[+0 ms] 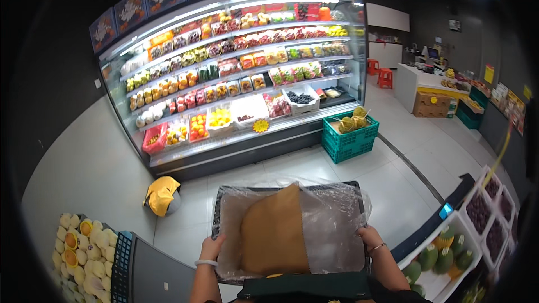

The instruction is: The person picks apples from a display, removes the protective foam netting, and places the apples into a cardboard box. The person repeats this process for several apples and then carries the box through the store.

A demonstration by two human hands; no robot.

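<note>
In front of my body I carry a dark crate (217, 213) by its two sides. Clear plastic film (331, 224) lines it and spills over the rim. A brown sheet, perhaps paper (274, 230), lies inside, covering the middle and left of the crate. My left hand (211, 247), with a pale band at the wrist, is closed around the left side. On the opposite side my right hand (370, 237), wearing a thin bracelet, grips the edge. Its fingers are partly hidden behind the crate. A dark green apron (303, 287) overlaps the crate's near edge.
A lit fruit display case (241, 140) spans the far side. Teal crates (349, 140) with spiky fruit stand at its right end. A yellow-draped bin (163, 195) is on the floor at left. Pale melons (84, 252) flank me left; papayas (443, 259) and grape trays (479, 213) right.
</note>
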